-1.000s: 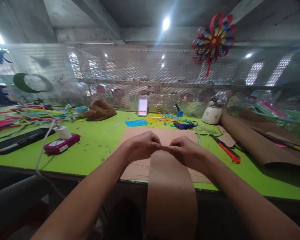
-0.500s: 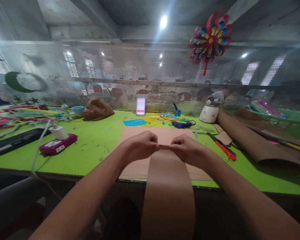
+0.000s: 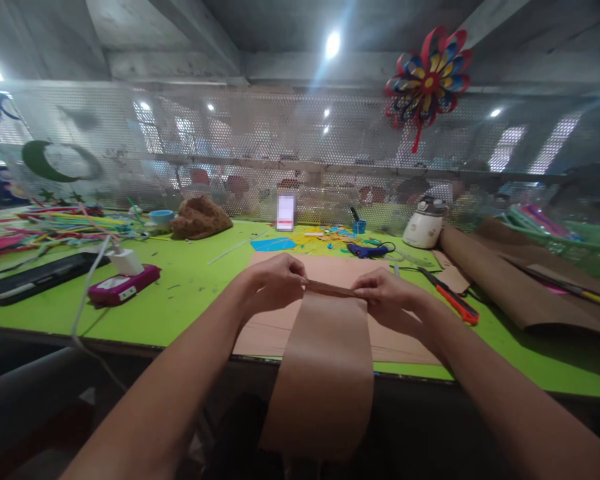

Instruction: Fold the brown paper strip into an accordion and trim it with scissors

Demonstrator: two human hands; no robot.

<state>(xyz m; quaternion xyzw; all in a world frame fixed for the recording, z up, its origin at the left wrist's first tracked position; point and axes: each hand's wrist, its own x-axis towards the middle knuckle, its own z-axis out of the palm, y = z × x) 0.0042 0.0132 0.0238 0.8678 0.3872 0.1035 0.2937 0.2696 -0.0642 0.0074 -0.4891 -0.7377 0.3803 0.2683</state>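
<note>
A long strip of brown paper [image 3: 330,347] hangs from my hands over the table's front edge, its lower end curving down toward my lap. Its top edge is folded into a narrow band. My left hand [image 3: 279,280] pinches the left end of that fold, and my right hand [image 3: 386,291] pinches the right end with thumb and fingers. Beneath my hands, flat brown sheets [image 3: 270,333] lie stacked on the green table [image 3: 195,267].
To the right are an orange box cutter [image 3: 455,301], a roll of brown paper [image 3: 500,287] and a white bottle [image 3: 424,223]. Behind my hands lie a blue glue gun [image 3: 367,251], paper scraps [image 3: 330,237] and a phone [image 3: 285,212]. A purple power strip [image 3: 124,285] sits left.
My hands have moved farther apart along the folded edge, showing more of it between them. The strip's hanging end has swung left and its bottom edge has come into view.
</note>
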